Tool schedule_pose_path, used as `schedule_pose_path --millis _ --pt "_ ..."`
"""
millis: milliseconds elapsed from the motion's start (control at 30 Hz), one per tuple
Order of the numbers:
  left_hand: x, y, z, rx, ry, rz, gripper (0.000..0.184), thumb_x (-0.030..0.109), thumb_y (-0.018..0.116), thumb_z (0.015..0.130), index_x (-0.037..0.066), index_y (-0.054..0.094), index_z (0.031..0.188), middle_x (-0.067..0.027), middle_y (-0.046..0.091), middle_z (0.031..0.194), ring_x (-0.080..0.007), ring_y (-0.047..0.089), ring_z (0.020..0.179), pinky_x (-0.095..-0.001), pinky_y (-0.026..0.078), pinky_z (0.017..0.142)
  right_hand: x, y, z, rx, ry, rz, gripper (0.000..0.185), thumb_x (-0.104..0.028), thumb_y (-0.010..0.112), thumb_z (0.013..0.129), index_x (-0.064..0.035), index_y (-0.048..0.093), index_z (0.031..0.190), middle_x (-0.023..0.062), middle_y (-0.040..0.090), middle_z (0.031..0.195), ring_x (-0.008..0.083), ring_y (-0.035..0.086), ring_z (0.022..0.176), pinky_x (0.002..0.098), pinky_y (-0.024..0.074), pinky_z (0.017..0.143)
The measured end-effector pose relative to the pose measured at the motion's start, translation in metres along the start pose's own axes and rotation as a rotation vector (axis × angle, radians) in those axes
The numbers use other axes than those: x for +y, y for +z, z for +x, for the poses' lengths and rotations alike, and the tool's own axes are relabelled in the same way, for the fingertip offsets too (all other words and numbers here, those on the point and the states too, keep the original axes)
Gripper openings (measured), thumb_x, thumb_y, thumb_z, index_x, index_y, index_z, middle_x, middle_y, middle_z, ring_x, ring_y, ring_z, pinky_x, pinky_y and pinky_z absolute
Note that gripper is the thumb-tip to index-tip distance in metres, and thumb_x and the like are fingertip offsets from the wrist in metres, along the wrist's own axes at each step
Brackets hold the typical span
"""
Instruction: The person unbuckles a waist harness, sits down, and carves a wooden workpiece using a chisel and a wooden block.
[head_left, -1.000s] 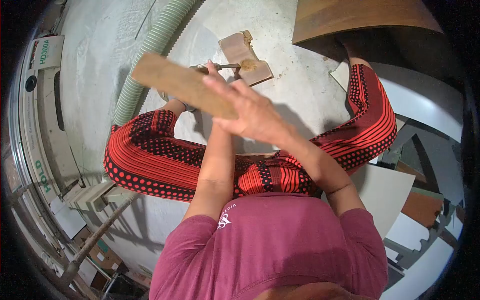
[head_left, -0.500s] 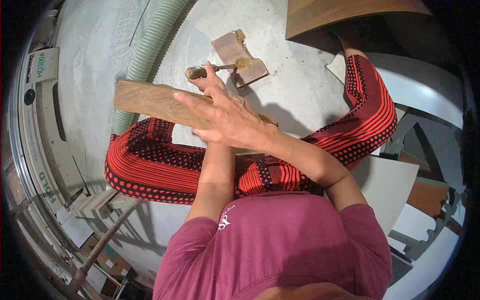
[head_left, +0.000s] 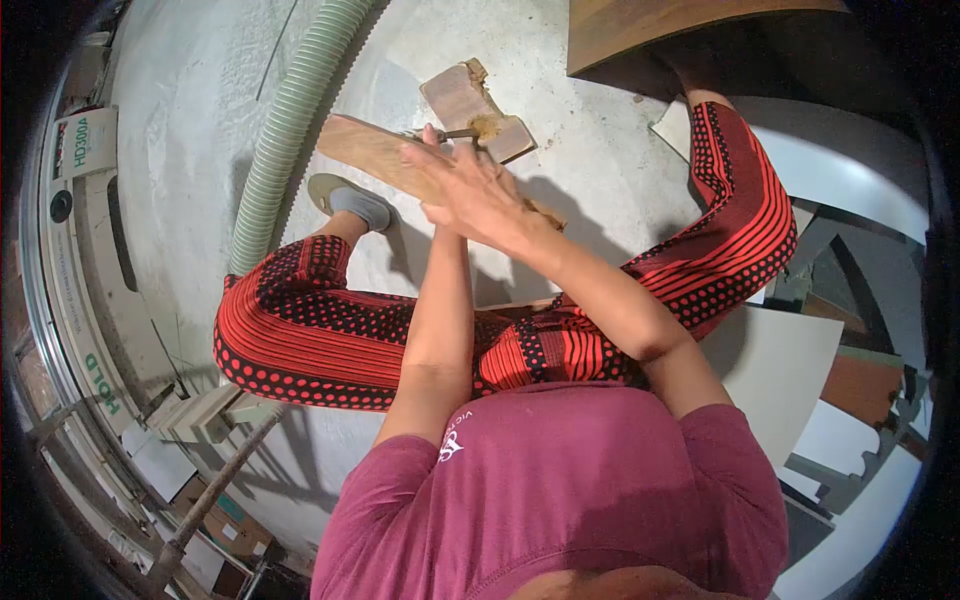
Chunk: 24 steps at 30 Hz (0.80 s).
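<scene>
My right hand [head_left: 482, 198] is wrapped round a long flat piece of wood [head_left: 375, 155], which slants from the upper left to below the hand. My left hand [head_left: 430, 136], largely hidden under that wood and my right hand, is closed on a chisel [head_left: 460, 133]; its handle is mostly covered. The chisel's metal end meets a rough hollow with loose chips in a notched wooden block [head_left: 462, 92]. That block lies on the floor in front of me.
A ribbed green hose [head_left: 285, 135] runs along the floor at the left, beside a long machine [head_left: 88, 270]. My bent legs lie on both sides. At the upper right stands a curved brown wooden panel [head_left: 680, 30]. White sheets [head_left: 785, 380] and offcuts lie at the right.
The flat wood has swung down and to the left, then back up over the chisel with my right hand. My left hand has stayed on the chisel near the block.
</scene>
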<state>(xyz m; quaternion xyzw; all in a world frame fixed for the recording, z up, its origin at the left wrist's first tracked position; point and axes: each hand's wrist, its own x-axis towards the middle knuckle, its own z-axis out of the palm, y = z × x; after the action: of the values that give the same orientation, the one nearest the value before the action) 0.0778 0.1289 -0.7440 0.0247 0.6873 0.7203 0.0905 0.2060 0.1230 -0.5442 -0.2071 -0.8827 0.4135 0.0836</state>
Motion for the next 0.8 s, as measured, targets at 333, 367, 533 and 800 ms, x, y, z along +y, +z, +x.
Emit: schedule_pose_path --millis 333,367,533,800 --pt "-0.023 -0.027 -0.019 -0.092 -0.014 -0.092 0.056 0.040 0.061 0.087 0.005 0.039 0.125 -0.0120 0.056 0.102 -0.0264 0.057 0.086 -0.0376 0.048 0.076 0.005 0.003 -0.005 -0.002 0.042 0.001 0.074 -0.028 0.066 0.075 -0.0284 0.032 0.141 0.0224 0.048 0.099 0.0400 0.056 0.090 0.0464 0.0483 0.080" --pt "-0.024 -0.030 -0.016 -0.105 -0.013 -0.103 0.056 0.040 0.061 0.087 0.005 0.039 0.125 -0.0119 0.056 0.102 -0.0264 0.057 0.086 -0.0377 0.048 0.076 0.005 0.000 -0.003 -0.068 0.128 0.001 0.074 -0.029 0.066 0.076 -0.0286 0.032 0.141 0.0224 0.048 0.099 0.0401 0.056 0.089 0.0461 0.0483 0.080" --pt "-0.033 -0.056 -0.029 -0.153 -0.039 -0.152 0.056 0.041 0.061 0.087 0.005 0.039 0.125 -0.0116 0.056 0.102 -0.0263 0.057 0.086 -0.0378 0.048 0.076 0.005 -0.002 -0.008 -0.054 0.044 0.074 0.072 -0.031 0.064 0.078 -0.0310 0.031 0.142 0.0234 0.048 0.095 0.0419 0.056 0.088 0.0482 0.0476 0.078" --pt "0.039 -0.068 -0.073 -0.464 -0.447 -0.647 0.055 0.053 0.051 0.089 0.012 0.041 0.124 -0.0100 0.056 0.096 -0.0261 0.057 0.082 -0.0392 0.049 0.074 0.000 0.005 -0.010 -0.120 0.091 0.122 0.070 -0.032 0.063 0.077 -0.0298 0.032 0.141 0.0266 0.047 0.103 0.0447 0.053 0.096 0.0506 0.0446 0.083"
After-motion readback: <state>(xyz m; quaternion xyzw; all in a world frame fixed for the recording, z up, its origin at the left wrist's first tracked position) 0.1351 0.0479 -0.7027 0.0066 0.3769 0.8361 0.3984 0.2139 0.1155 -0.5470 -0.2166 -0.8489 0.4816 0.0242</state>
